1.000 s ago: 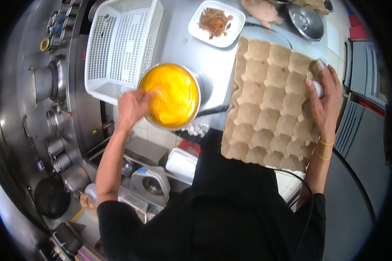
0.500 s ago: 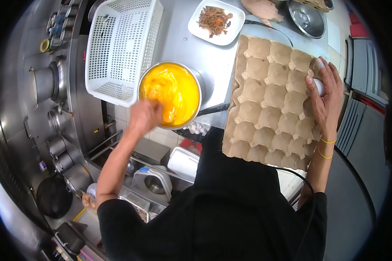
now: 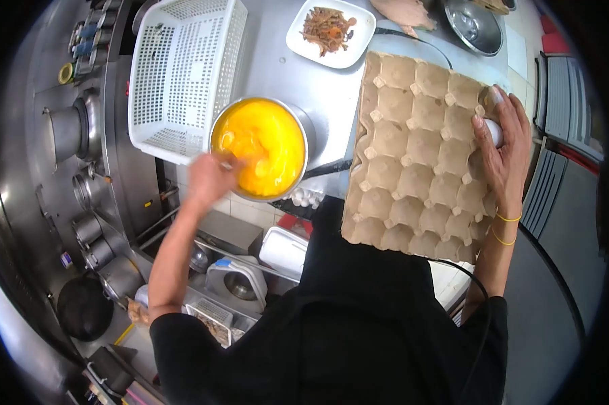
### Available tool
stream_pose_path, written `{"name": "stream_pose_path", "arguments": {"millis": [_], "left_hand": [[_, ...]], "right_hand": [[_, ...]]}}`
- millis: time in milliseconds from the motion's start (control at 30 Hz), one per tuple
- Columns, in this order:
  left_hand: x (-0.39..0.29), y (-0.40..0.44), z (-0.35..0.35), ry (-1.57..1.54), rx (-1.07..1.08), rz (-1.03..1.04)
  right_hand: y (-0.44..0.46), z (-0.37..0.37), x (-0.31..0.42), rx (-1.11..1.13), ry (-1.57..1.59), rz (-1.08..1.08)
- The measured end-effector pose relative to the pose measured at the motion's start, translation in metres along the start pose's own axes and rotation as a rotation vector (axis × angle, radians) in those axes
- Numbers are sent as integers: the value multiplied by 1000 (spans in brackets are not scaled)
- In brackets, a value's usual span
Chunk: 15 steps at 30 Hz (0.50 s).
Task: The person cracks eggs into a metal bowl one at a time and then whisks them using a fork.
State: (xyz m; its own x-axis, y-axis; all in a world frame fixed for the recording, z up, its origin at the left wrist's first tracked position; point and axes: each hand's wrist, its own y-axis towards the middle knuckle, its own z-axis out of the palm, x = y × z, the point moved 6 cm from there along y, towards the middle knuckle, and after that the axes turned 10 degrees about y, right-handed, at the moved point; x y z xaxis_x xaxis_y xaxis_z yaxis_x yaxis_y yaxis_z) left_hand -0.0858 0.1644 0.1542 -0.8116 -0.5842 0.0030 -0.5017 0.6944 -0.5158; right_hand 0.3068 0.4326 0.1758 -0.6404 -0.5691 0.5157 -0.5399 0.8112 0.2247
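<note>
My left hand (image 3: 213,179), blurred by motion, is at the near-left rim of a round metal pot (image 3: 308,138). Its fingers look closed; whatever they may hold is too smeared to make out. Bright yellow-orange beaten egg (image 3: 271,148) fills much of the pot, its surface swirled. Over on the right, my right hand (image 3: 507,145) curls round a white egg (image 3: 493,133) at the right edge of a brown cardboard egg tray (image 3: 416,145). The tray's other visible cups hold no eggs.
A white perforated basket (image 3: 176,81) stands left of the pot. Behind are a white plate of cooked food (image 3: 330,34), pale raw meat (image 3: 404,13) and a steel bowl (image 3: 477,27). Eggshells (image 3: 303,198) lie below the table edge. Pots and a wok (image 3: 85,307) line the left.
My left hand has shifted slightly left and toward me at the pot's rim, and the egg's swirl pattern differs. My right hand stays on the egg; the whole view has shifted slightly.
</note>
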Motion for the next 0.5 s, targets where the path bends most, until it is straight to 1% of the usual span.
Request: {"name": "stream_pose_path", "arguments": {"millis": [67,167,200,267,367,400,467,500], "left_hand": [[4,9,-14,59,-124,-128],[-22,-9,13,236,70,185],[-15,-4,-3,121,32,71],[3,12,-16,34,-128,-93],[-20,-7,14,243,39,232],[-11,-1,3,155,83,94],[11,16,-11,-4,-131,-96],[2,11,-5,80,-60,10]], "right_hand": [[0,0,3,-14,34,24],[-3,1,1,-7,5,25],[-2,0,1,-9,5,25],[-1,0,5,-11,14,30],[-2,1,2,-1,-20,20],[-3,0,2,-1,3,23],[-1,1,2,-15,53,27],[-3,1,2,-16,42,34]]}}
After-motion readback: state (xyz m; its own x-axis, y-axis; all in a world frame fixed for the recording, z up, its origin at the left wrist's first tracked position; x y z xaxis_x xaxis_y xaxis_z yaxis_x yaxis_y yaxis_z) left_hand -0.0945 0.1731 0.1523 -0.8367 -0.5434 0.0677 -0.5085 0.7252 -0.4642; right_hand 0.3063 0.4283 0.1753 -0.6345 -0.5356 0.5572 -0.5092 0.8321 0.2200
